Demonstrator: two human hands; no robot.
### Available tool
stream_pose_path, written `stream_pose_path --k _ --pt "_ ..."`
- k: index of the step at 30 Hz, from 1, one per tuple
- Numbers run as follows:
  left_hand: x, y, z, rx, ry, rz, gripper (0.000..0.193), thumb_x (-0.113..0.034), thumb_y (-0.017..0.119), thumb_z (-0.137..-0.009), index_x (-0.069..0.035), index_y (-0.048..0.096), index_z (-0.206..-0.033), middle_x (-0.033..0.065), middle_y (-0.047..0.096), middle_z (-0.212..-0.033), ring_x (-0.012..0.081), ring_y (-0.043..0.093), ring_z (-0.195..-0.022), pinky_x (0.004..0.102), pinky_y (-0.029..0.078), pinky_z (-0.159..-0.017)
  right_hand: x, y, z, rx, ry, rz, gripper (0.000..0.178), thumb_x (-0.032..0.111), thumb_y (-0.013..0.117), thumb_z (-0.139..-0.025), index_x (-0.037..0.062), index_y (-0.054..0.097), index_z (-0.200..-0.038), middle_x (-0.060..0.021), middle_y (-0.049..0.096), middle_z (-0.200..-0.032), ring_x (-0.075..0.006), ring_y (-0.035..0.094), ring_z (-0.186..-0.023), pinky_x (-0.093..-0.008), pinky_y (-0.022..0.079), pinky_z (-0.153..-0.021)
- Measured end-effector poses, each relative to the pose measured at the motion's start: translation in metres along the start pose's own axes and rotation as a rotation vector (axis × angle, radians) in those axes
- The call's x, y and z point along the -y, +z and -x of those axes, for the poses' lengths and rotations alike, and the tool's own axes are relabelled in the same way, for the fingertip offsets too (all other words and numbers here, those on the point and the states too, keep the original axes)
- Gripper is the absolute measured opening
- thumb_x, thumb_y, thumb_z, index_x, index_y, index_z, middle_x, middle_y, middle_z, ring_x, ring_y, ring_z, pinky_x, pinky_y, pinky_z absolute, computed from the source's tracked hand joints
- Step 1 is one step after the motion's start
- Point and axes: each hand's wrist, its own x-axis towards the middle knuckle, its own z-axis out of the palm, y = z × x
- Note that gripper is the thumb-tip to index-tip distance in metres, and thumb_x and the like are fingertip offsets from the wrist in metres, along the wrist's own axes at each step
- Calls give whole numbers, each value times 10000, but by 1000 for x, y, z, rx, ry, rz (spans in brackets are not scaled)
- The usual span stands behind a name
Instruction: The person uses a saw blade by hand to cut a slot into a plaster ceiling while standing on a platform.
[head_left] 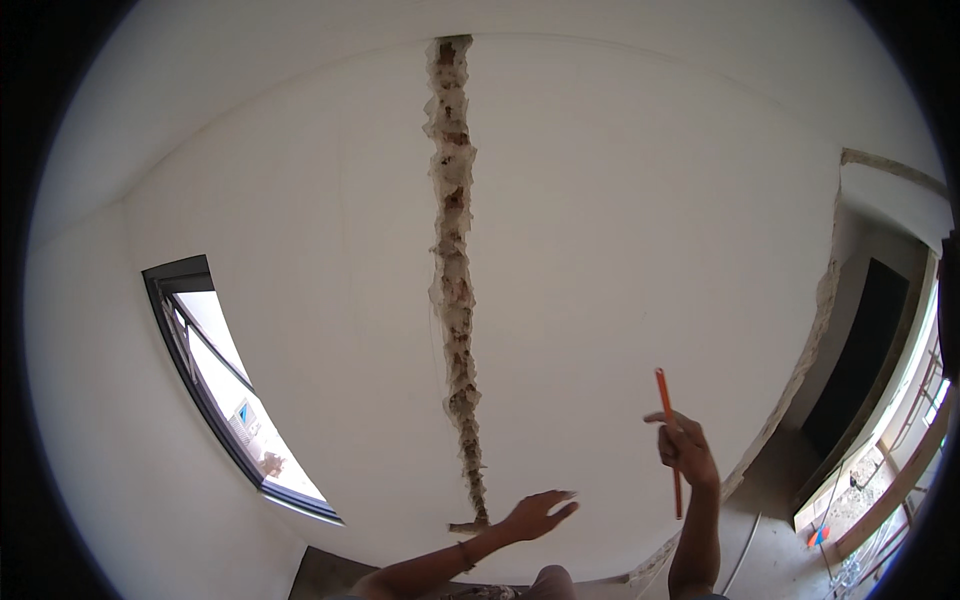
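Note:
My right hand (688, 449) is raised in front of the white wall at the lower right, its fingers closed around a long, thin orange pencil (662, 388). The pencil stands nearly upright, with one end above the fingers and the other below the palm. At the lower middle, my left hand (538, 516) is open and holds nothing, fingers stretched to the right. It is nearest to the lower end of a rough, chipped channel (455, 290) cut down the wall. I cannot tell whether the left hand touches the wall.
A dark-framed window (200, 385) is set at the left. On the right, a rough-edged opening (825, 300) shows a dark panel (858, 355) and a bright outdoor area beyond. My knee (553, 582) shows at the bottom edge. Grey floor (775, 500) lies at the lower right.

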Motion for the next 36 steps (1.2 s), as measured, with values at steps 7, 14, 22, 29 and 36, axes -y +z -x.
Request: stream_pose_path --k 7,14,22,29,36 --pt "91 13 99 613 -360 -56 691 -635 290 -916 -56 582 -1158 214 594 -1132 380 545 -1085 461 428 -934 -170 -63 56 194 461 -343 380 313 488 -919 -38 609 -1000 -49 497 -549 -169 482 -456 -296 398 -439" --pt "166 63 184 984 -333 -125 565 -526 380 -936 -66 539 -1223 182 577 -1197 318 514 -1165 427 399 -988 -280 -40 115 220 187 870 333 223 403 -910 78 702 -890 -154 667 -788 -324 645 -792 -416 500 -767" --pt "-75 -123 -93 -353 124 272 297 -228 511 -962 -13 594 -1151 63 619 -807 67 526 -733 258 445 -637 -33 79 -67 -37 -173 420 251 176 483 -940 -23 614 -862 -108 573 -671 -152 541 -632 -307 447 -614" --pt "-181 -266 -198 -562 466 361 325 -244 560 -933 38 650 -1066 41 671 -869 59 574 -782 235 482 -700 118 93 -159 -91 -424 47 305 266 398 -988 -10 514 -1048 -34 521 -654 -102 520 -573 -277 465 -553" --pt "-255 -336 -207 -948 678 -176 180 -162 617 -844 -2 641 -767 122 660 -671 254 653 -575 320 489 -542 224 104 -196 -519 -998 386 339 248 489 -946 -20 530 -1150 -171 574 -1067 -269 582 -974 -393 478 -829"
